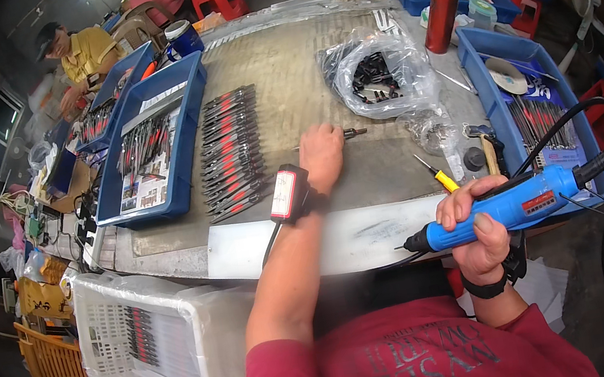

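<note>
My right hand (474, 228) is wrapped round a blue electric screwdriver (514, 207), its thin bit pointing left over the near table edge. A black cable curves up from its back end. Further out, my left hand (323, 155) is closed on a slim dark pen-like tool (355, 132); one end sticks out to the right, and the fingers hide its middle. A small black box with a red-and-white label (284, 194) rides on my left wrist. Left of that hand lies a neat column of slim black-and-red tools (231, 152).
Blue trays (183, 184) with similar tools stand left and right. A clear bag of small black parts (379, 77), a yellow-handled screwdriver (444, 180), a hammer (497, 150) and a red flask (442, 16) sit on the right. Below left is a white crate (199, 339). Another person (87, 53) sits far left.
</note>
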A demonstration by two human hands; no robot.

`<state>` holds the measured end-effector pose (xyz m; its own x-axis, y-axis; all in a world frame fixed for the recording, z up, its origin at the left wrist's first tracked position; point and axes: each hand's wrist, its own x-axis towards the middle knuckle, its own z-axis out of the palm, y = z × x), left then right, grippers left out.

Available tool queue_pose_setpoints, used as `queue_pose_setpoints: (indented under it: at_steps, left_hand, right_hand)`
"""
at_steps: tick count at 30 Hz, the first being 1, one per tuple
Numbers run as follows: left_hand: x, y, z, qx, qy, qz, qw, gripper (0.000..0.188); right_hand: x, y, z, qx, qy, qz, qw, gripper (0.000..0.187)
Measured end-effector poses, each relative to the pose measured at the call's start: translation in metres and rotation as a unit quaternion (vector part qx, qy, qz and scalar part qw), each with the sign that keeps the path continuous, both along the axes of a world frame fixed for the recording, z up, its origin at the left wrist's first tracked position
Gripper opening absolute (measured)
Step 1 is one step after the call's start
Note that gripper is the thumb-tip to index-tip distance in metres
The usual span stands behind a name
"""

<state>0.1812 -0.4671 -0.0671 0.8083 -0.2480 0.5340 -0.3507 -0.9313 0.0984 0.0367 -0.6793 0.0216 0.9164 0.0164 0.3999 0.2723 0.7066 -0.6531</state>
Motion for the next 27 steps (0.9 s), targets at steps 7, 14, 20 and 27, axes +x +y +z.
queue_pose_setpoints:
  at_steps: [7,14,20,27]
  left_hand:
    - [-0.003,-0.004,0.011,0.012,0.012,0.037,0.999,0.011]
    - [-0.062,0.025,0.044,-0.052,-0.054,0.06,0.995,0.009]
    - [-0.109,0.08,0.05,-0.084,-0.023,0.184,0.979,0.012]
    - [-0.127,0.104,0.034,-0.066,0.015,0.247,0.967,0.014]
  right_hand:
    - [-0.001,0.003,-0.003,0.016,-0.001,-0.001,1.0,0.037]
    - [-0.001,0.002,-0.003,-0.031,0.003,-0.03,0.999,0.041]
    - [0.001,0.004,-0.005,-0.027,-0.009,-0.025,0.999,0.04]
    - [0.001,0.009,-0.005,-0.034,-0.006,-0.021,0.999,0.04]
